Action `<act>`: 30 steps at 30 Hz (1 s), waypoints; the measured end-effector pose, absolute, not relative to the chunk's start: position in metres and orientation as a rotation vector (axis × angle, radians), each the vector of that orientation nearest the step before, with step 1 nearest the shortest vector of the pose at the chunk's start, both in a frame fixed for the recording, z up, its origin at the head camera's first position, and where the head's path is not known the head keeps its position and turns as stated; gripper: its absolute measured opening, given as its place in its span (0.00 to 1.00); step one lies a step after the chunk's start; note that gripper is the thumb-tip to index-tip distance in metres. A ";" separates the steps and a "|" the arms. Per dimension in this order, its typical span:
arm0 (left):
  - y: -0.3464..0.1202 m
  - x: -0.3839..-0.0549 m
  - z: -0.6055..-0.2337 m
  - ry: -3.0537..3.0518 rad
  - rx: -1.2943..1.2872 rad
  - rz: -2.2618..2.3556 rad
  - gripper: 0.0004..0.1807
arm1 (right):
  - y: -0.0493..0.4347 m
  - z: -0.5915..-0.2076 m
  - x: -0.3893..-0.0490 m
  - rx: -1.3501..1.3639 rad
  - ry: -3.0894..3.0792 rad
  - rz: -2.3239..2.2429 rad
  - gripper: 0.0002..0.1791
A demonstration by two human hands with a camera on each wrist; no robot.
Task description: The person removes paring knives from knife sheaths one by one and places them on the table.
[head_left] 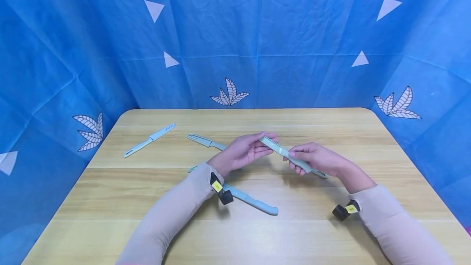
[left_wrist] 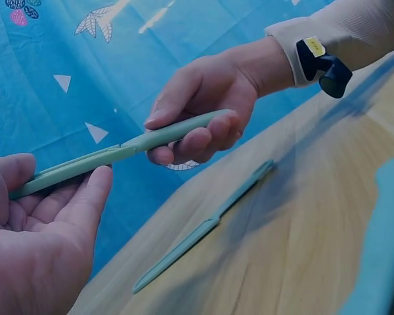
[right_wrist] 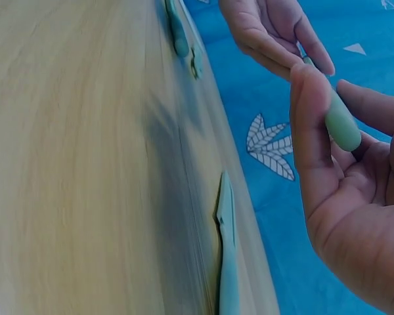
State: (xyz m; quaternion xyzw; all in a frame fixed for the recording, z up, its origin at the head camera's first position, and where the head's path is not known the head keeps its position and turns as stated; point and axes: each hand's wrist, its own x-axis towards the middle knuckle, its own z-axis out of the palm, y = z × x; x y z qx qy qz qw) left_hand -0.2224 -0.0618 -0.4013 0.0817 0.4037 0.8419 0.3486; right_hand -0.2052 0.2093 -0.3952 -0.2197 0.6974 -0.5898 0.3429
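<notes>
In the head view a pale green sheathed knife (head_left: 279,149) is held tilted above the table between both hands. My left hand (head_left: 244,150) holds the sheathed blade end between thumb and fingers; the left wrist view shows the fingers beneath the sheath (left_wrist: 72,169). My right hand (head_left: 316,158) grips the handle (left_wrist: 177,131), thumb on one side and fingers curled on the other. Under the right hand, another green knife (left_wrist: 207,226) lies on the table, mostly hidden from the head camera. A larger blue-green knife (head_left: 254,203) lies nearer, partly hidden by my left wrist.
A light wood table (head_left: 294,236) bears the knives. One knife (head_left: 149,140) lies at the far left. Another knife (head_left: 200,140) lies left of my left hand, which hides its handle end. A blue patterned curtain (head_left: 294,32) stands behind the table and along its sides.
</notes>
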 end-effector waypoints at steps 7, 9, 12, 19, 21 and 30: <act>-0.074 -0.216 -0.403 1.061 0.199 2.167 0.24 | 0.199 -0.395 -0.202 -0.547 1.747 -1.542 0.27; -0.077 -0.214 -0.404 1.052 0.201 2.162 0.24 | 0.197 -0.396 -0.201 -0.553 1.767 -1.527 0.27; -0.082 -0.212 -0.407 1.048 0.195 2.158 0.24 | 0.193 -0.397 -0.201 -0.567 1.772 -1.516 0.27; -0.091 -0.204 -0.413 1.041 0.153 2.142 0.25 | 0.185 -0.399 -0.201 -0.567 1.732 -1.522 0.26; -0.094 -0.202 -0.415 1.032 0.142 2.147 0.25 | 0.183 -0.400 -0.201 -0.565 1.725 -1.520 0.25; -0.104 -0.198 -0.418 1.014 0.117 2.169 0.25 | 0.172 -0.406 -0.205 -0.581 1.633 -1.512 0.25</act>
